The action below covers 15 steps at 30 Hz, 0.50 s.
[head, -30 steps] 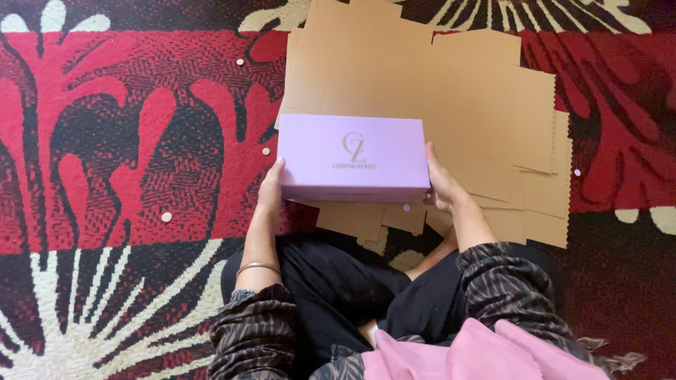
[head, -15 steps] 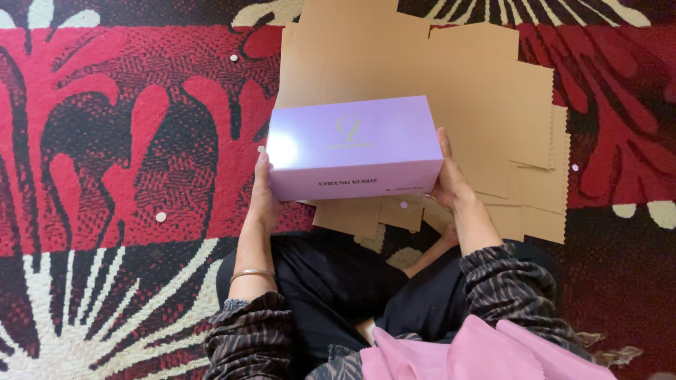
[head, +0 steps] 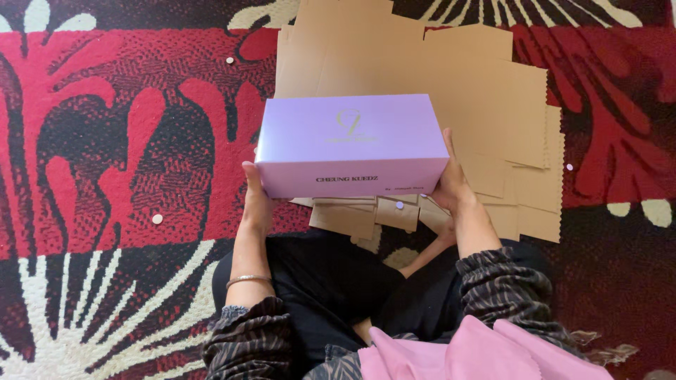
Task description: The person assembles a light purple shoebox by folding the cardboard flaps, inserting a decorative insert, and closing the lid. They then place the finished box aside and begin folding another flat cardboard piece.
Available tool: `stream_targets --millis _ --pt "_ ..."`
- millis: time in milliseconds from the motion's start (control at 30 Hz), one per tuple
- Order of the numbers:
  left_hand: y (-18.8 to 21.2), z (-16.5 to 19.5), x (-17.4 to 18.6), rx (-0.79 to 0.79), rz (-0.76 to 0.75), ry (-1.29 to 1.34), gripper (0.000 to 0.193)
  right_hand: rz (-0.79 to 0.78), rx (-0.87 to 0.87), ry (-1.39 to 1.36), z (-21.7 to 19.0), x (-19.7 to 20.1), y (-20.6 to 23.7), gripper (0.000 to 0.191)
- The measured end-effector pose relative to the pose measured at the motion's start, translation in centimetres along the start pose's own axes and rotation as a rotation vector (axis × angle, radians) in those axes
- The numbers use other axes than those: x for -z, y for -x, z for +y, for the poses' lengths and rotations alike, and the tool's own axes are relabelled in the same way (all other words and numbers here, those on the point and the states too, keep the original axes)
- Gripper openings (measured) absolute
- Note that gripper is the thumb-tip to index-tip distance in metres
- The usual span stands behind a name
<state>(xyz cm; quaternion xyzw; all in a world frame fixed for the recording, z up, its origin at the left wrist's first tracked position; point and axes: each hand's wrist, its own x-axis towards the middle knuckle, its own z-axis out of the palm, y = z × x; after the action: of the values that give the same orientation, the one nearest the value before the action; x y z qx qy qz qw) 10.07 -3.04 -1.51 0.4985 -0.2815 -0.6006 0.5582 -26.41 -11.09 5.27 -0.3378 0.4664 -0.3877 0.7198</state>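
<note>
A closed lilac cardboard box (head: 351, 144) with a small gold emblem on its lid is held up in front of me, its lid facing the camera and slightly tilted. My left hand (head: 256, 198) grips its left end and my right hand (head: 451, 184) grips its right end. A thin bangle (head: 247, 280) sits on my left wrist. Beneath the box lies a spread of flat brown cardboard sheets (head: 486, 105) on the carpet.
I sit cross-legged in black trousers (head: 331, 281) on a red, black and white patterned carpet (head: 105, 141). Small white round stickers (head: 157, 219) dot the carpet. A pink cloth (head: 465, 352) lies on my lap at the bottom.
The box has been lifted closer to the camera and turned, so its lid and front side now both show. Both hands stayed on its ends.
</note>
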Motion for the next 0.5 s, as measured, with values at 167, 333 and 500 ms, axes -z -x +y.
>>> stream_targets --millis 167,333,500 --pt "0.8 1.3 -1.2 -0.204 0.028 -0.033 0.080 -0.113 0.072 0.013 -1.6 -0.8 1.8 0.097" --pt "1.7 2.7 -2.2 -0.325 0.041 0.000 0.074 -0.171 0.113 0.048 -2.0 -1.4 2.6 0.096" --pt "1.9 3.3 -2.9 -0.380 0.029 -0.029 0.075 -0.108 0.205 0.134 -2.0 -2.1 2.6 0.087"
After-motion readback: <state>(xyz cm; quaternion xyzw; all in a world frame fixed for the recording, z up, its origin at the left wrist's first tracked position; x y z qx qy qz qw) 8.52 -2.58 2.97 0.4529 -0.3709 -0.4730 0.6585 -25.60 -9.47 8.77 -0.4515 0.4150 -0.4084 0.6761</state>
